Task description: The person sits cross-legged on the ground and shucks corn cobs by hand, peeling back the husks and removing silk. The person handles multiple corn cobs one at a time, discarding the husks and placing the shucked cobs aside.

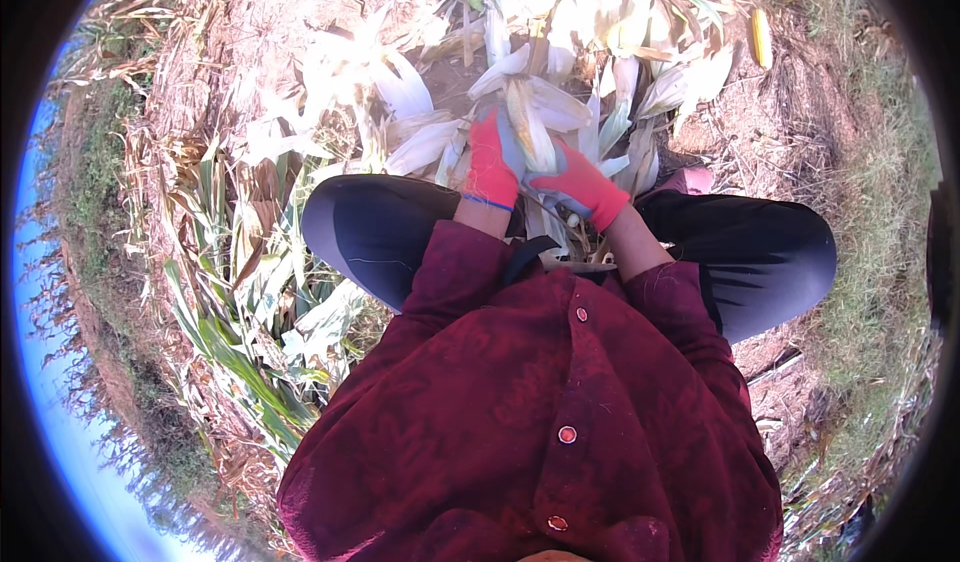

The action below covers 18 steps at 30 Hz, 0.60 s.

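A partly husked ear of corn [519, 112] points away from me between my hands, with pale husk leaves [559, 104] spread out around it. My right hand [581, 179], in a red glove with a grey palm, is closed around the lower end of the ear. Along the ear's left side, my left hand [495, 158] in a matching glove grips it, its fingertips partly hidden behind the ear and husk. Loose dry husks [424, 142] lie on the ground just beyond my left hand.
My bent legs in dark trousers flank the work. A bare yellow ear of corn [761, 38] lies on soil at the upper right. Husks [592, 14] are heaped ahead, and corn stalks and leaves [240, 337] lie at my left. Grass [870, 262] borders the right side.
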Motion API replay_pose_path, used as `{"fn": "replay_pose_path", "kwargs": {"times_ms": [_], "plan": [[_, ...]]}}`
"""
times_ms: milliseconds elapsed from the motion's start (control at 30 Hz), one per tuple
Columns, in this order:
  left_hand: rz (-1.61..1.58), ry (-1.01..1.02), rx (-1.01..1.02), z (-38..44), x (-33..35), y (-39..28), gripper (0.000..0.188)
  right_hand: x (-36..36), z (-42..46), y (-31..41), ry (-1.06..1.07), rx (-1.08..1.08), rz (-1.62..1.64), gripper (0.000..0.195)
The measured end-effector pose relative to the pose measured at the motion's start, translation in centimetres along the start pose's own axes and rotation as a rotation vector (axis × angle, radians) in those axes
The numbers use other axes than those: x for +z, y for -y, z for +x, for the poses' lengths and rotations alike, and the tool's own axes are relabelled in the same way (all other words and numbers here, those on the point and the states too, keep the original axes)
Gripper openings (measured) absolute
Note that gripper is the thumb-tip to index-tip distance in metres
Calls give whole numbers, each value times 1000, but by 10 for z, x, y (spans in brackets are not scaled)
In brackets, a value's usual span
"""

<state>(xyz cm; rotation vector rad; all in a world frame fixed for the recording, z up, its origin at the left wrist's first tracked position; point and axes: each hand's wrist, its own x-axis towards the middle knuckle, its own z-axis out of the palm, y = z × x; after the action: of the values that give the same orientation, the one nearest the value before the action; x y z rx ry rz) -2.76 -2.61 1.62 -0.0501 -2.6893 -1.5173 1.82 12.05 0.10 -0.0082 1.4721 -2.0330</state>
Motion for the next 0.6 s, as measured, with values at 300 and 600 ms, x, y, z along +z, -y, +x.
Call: {"fn": "replay_pose_path", "kwargs": {"times_ms": [300,600], "plan": [[-901,-2,-267,5,-3,-18,56,-6,-9,11,316,138,227,51],[-1148,187,-347,4,-15,-21,44,-10,-8,8,501,143,182,45]]}}
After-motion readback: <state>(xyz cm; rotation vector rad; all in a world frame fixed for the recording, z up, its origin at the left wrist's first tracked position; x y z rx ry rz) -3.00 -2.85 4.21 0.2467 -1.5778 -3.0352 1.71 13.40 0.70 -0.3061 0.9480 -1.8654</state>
